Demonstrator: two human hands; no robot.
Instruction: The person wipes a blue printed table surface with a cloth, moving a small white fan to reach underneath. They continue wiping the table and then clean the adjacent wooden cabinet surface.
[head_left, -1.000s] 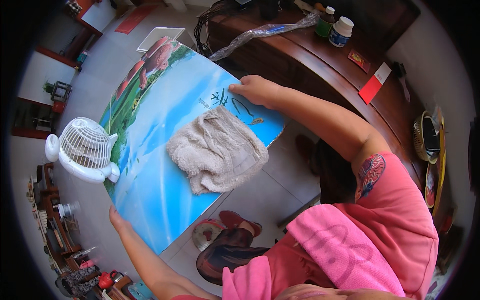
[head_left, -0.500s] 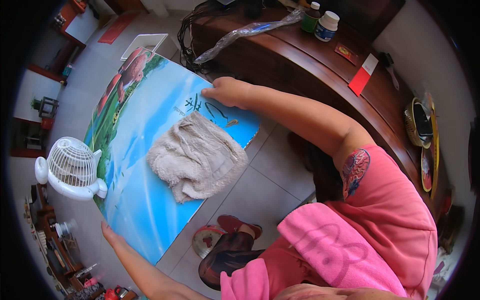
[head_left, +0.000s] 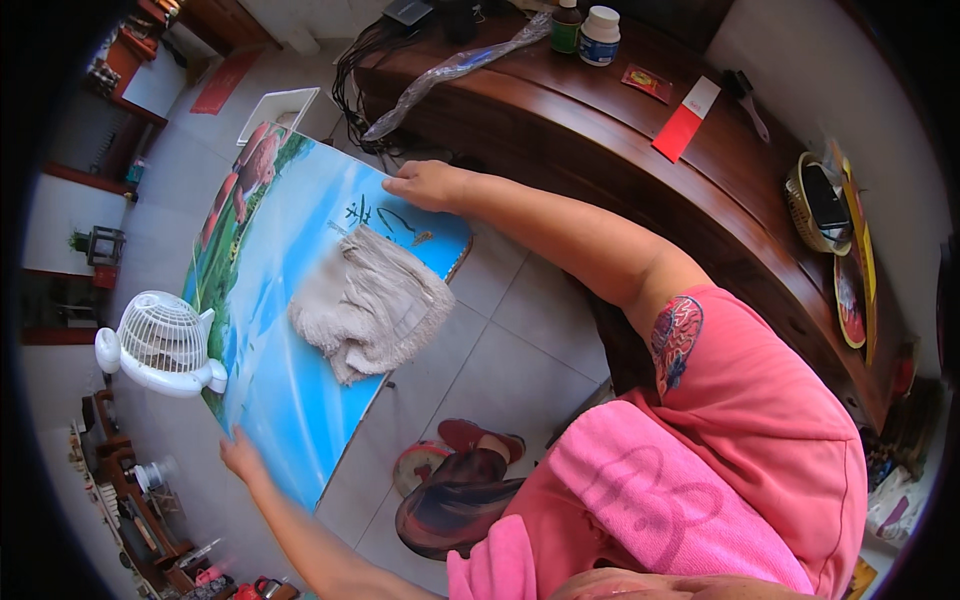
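A blue tabletop point(head_left: 300, 430) printed with sky, plants and pink flowers lies slantwise before me. My right hand point(head_left: 432, 186) grips its far right edge, thumb on top, with the other fingers hidden beneath. At the near left edge my left hand point(head_left: 243, 455) holds on, its fingers partly out of sight. A rumpled, folded grey-white towel point(head_left: 375, 305) rests on the tabletop near its right side. By the left edge sits a white fan point(head_left: 160, 345) with a round cage; whether it stands on the tabletop is hard to tell.
Along the far right runs a dark wooden cabinet point(head_left: 560, 130) bearing bottles point(head_left: 598, 38), a red-and-white packet point(head_left: 686, 120), a brush point(head_left: 747, 105) and a basket point(head_left: 822, 205). A white bin point(head_left: 280, 108) stands beyond the tabletop. My foot point(head_left: 480, 440) rests on grey floor tiles point(head_left: 480, 355).
The tabletop looks slightly smaller and farther off, with both hands still at its edges and the towel still on it. The view has shifted, moving the cabinet leftward in the picture.
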